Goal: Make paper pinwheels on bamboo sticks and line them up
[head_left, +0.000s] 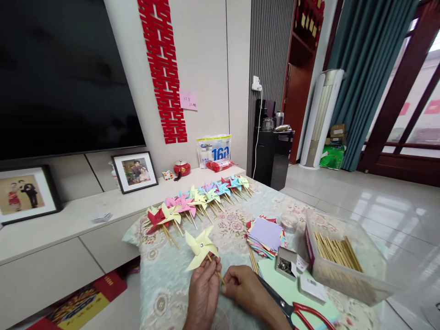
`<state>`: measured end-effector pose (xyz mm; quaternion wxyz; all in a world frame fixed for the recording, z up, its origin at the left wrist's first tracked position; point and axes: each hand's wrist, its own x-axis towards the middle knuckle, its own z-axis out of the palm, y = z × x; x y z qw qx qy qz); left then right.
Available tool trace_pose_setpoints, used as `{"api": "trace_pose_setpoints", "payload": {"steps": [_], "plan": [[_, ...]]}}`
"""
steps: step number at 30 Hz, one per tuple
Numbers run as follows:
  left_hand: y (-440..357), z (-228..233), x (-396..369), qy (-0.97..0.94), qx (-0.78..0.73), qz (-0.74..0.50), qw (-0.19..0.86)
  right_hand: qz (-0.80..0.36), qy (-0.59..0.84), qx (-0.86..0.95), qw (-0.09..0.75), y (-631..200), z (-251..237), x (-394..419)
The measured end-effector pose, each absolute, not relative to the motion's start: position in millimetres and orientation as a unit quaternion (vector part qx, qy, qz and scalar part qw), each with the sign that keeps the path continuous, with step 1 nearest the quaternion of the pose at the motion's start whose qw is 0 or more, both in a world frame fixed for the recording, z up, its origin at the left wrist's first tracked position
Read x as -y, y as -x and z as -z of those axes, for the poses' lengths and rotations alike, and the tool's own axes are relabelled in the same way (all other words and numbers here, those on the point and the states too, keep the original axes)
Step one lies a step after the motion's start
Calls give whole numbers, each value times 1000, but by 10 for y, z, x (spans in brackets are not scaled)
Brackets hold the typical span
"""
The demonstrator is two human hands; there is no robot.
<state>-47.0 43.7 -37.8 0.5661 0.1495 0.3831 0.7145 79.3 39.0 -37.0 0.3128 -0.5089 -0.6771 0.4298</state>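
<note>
A pale yellow paper pinwheel (202, 246) on a thin wooden stick is held up over the table's near part. My left hand (206, 279) is closed around the stick just below the paper blades. Close beside it, my right hand (240, 286) pinches the lower end of the same stick between thumb and fingers. Scissors (282, 303) with red handles lie partly under my right forearm. Farther back, a row of finished pinwheels (198, 198) in red, pink, yellow and blue lies along the table's far left edge.
A stack of coloured paper squares (264, 233) lies right of centre. Near it are a small box of metal pins (286, 266), a white box (312, 289) and a round clear container (289, 221). A plastic bin (350, 279) of wooden sticks (338, 252) stands at the right.
</note>
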Motion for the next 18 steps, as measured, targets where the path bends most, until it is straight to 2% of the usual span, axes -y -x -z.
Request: {"api": "trace_pose_setpoints", "payload": {"steps": [3,9,13,18], "plan": [[477,392,-454,-129,-334,-714,602,-427,519,670,314,-812,369,-385],[454,419,-474,-142,-305,-731,593,-445,503,671,314,-827,443,-374],[395,421,-443,-131,-305,-708,623,-494,488,626,355,-820,518,-425],[335,565,-414,-133,-349,-701,607,-458,512,608,398,-822,558,-501]]}}
